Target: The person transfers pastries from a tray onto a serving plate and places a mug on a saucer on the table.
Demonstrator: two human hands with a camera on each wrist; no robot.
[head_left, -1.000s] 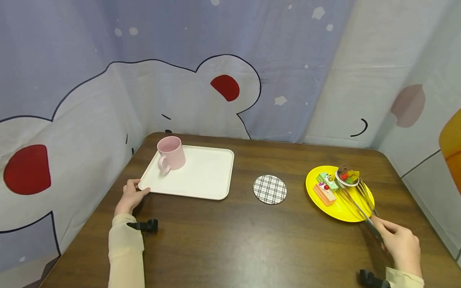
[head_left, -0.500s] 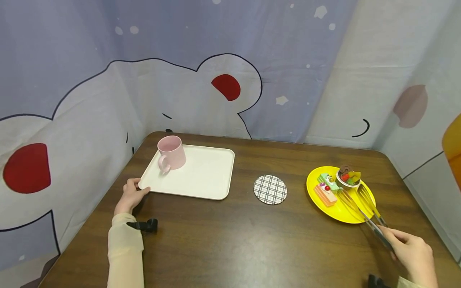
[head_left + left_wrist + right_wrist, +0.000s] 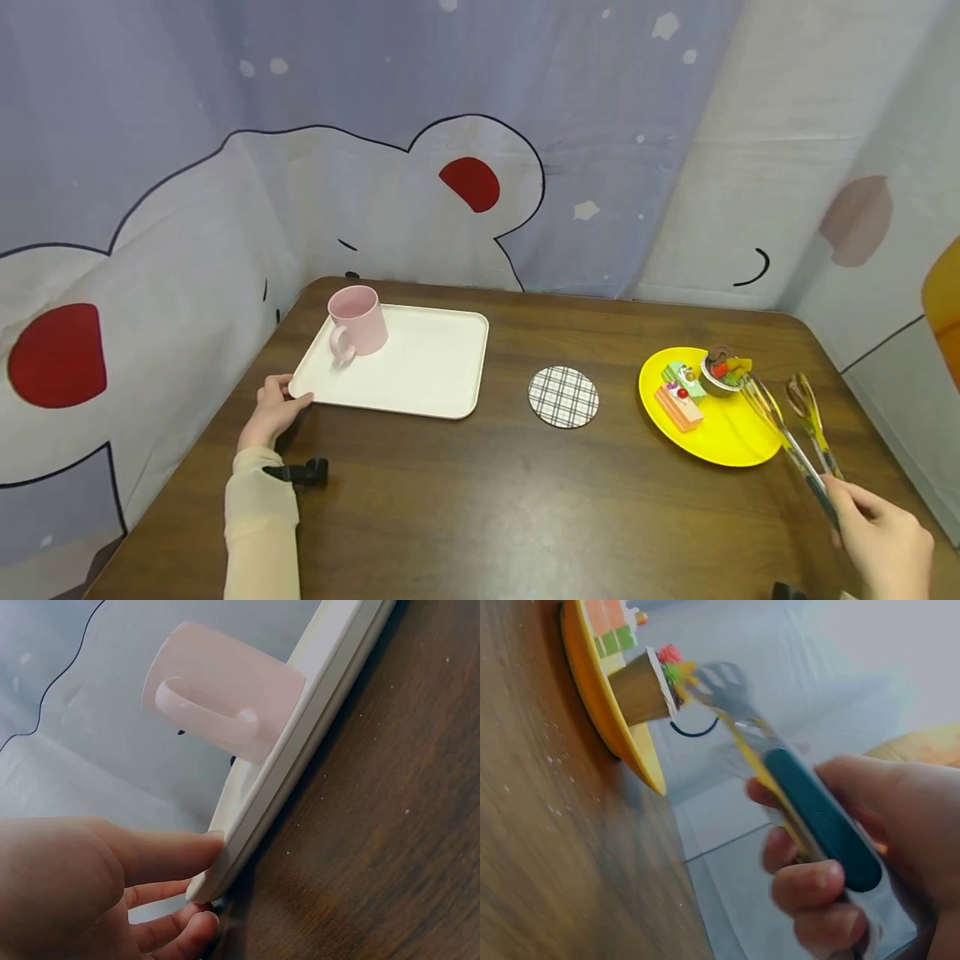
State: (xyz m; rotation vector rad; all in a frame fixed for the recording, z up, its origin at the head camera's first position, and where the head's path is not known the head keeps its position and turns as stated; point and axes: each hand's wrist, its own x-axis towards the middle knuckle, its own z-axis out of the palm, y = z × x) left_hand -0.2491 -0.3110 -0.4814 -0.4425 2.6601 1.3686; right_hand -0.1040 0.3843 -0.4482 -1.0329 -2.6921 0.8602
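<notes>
With thumb above and fingers below, my left hand (image 3: 272, 410) pinches the near left corner of a white tray (image 3: 431, 367). A pink mug (image 3: 360, 321) stands upright on that tray, its handle toward me. At the right, my right hand (image 3: 885, 533) holds serving tongs (image 3: 804, 467) by their teal grips (image 3: 817, 817). The tongs' ends are spread apart: one is by the right side of a small dessert cup (image 3: 718, 383), the other out past the rim of the yellow plate (image 3: 738, 437). Two toy cake slices, green (image 3: 678, 373) and orange (image 3: 677, 408), lie left of the cup.
Between tray and plate lies a round checked coaster (image 3: 563, 397) on the wooden table (image 3: 480, 492). A printed curtain (image 3: 585, 125) rises right behind the table's far edge and along both sides.
My right hand has drawn the tongs to the right and toward me, from over the plate to its right side. Their ends have spread wider. My left hand, tray and mug stay put.
</notes>
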